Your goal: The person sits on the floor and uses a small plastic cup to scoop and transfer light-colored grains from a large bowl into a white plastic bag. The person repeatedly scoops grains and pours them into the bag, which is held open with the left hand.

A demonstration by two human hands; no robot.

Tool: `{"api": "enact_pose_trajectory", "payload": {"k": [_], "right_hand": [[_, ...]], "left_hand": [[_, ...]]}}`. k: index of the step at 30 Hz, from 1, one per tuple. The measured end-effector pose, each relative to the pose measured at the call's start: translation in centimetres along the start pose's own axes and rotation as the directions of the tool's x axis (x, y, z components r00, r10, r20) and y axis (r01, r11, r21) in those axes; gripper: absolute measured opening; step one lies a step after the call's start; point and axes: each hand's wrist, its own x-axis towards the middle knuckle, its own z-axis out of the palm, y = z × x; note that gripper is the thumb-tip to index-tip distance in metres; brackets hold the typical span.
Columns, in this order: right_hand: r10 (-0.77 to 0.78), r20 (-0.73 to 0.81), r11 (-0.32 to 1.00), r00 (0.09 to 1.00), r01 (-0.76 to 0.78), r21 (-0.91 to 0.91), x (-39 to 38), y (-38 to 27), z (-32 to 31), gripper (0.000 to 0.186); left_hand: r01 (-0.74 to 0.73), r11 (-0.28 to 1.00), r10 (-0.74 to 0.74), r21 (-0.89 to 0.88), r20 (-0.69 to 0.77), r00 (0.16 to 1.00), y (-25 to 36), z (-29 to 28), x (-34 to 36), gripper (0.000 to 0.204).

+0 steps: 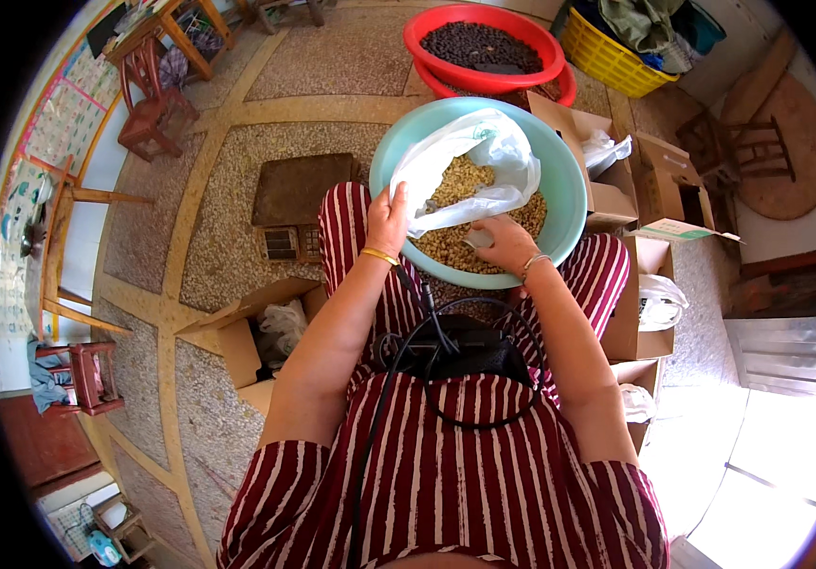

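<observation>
Between my knees sits a wide light-blue basin (573, 194), holding a layer of small tan kernels (441, 248). A white translucent plastic bag (519, 163) lies open in it, with more of the kernels inside. My left hand (387, 222) grips the bag's left edge, fingers closed on the film. At the basin's near right side, my right hand (510, 244) is closed around a small pale, cup-like scoop (479, 239) that rests low among the kernels. The scoop's full shape is hidden by my fingers.
Beyond the basin stand red tubs (559, 59) with dark nuts or seeds, beside a yellow basket (607, 59). Open cardboard boxes (621, 204) with plastic bags line my right; another box (242, 349) is at left. A low brown stool (299, 190) stands left of the basin.
</observation>
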Motion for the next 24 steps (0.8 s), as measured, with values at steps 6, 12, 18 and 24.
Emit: {"api": "enact_pose_trajectory", "payload": {"k": [6, 12, 18, 24], "right_hand": [[0.165, 0.226, 0.866, 0.96, -0.251, 0.433, 0.0, 2.2, -0.3, 0.047], [0.215, 0.351, 0.556, 0.912, -0.409, 0.724, -0.6, 2.2, -2.0, 0.044], [0.203, 0.227, 0.508, 0.953, -0.301, 0.807, 0.2, 0.8, -4.3, 0.046], [0.116, -0.3, 0.964, 0.947, -0.034, 0.263, 3.3, -1.1, -4.0, 0.047]], "left_hand": [[0.048, 0.998, -0.048, -0.026, -0.002, 0.999, 0.3, 0.0, -0.1, 0.038], [0.113, 0.992, -0.112, 0.065, -0.016, 0.994, 1.1, 0.0, -0.2, 0.034], [0.063, 0.994, -0.062, 0.091, -0.011, 0.998, 0.7, 0.0, -0.1, 0.034], [0.044, 0.996, -0.043, 0.074, -0.016, 0.999, -1.2, -0.2, 0.6, 0.04]]}}
